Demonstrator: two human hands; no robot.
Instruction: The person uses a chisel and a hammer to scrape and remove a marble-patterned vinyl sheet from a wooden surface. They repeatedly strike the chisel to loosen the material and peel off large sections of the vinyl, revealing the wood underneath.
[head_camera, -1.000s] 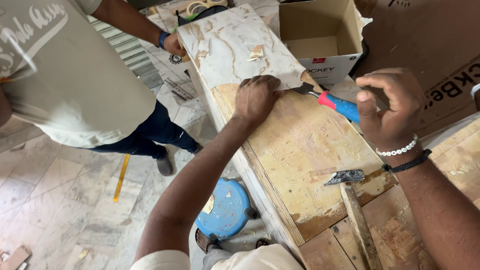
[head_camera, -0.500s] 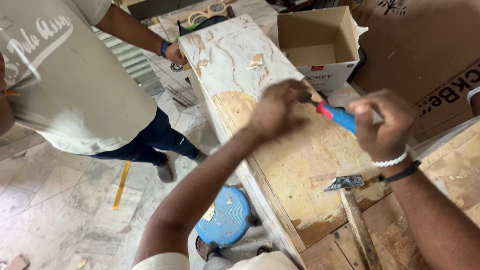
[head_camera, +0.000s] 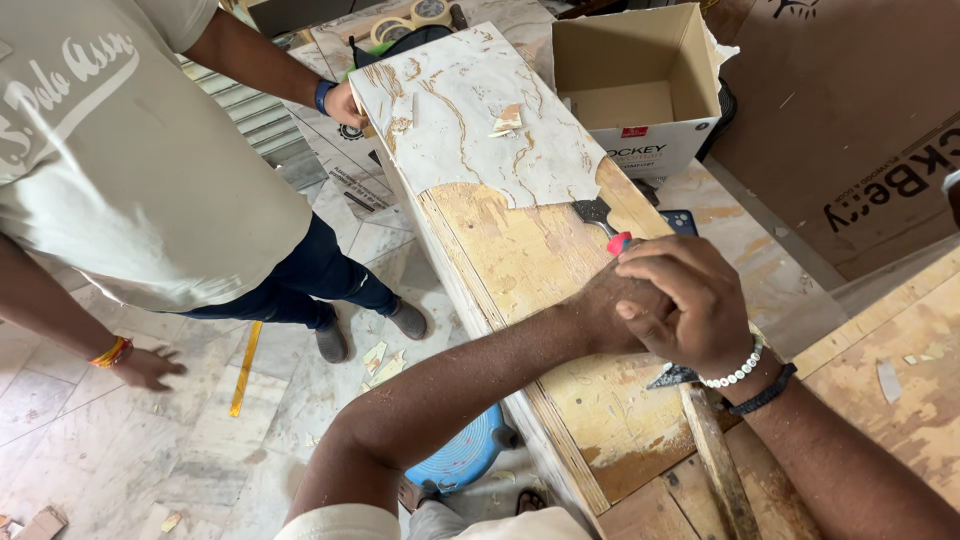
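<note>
Tiles of pale marble floor (head_camera: 90, 440) fill the left of my view, with a yellow strip (head_camera: 244, 366) lying on them. A co-worker in a light shirt (head_camera: 120, 170) and dark trousers stands there; one hand (head_camera: 150, 367) with an orange bangle hangs low over the floor, the other hand (head_camera: 346, 104) with a blue wristband grips the far corner of the board.

Moving right, I see the long plywood board (head_camera: 520, 260) running away from me. Its far part carries a white laminate sheet (head_camera: 470, 110), scratched and partly peeled, while the near part is bare yellowish wood. A blue stool (head_camera: 463, 452) shows under the board's near edge.

At the laminate's torn edge sits the scraper (head_camera: 600, 218), dark blade against the wood, red handle leading back into my hands. My left hand (head_camera: 608, 315) and right hand (head_camera: 690, 300) are pressed together, both wrapped around the handle, the right one on top. The right wrist wears a white bead bracelet and a black band.

Beyond the blade stands an open cardboard box (head_camera: 640, 90). Just under my right wrist lies a hammer (head_camera: 705, 440), its head touching the board. Farther right, a large brown cardboard sheet (head_camera: 850, 120) leans, and more plywood (head_camera: 900, 370) lies flat.
</note>
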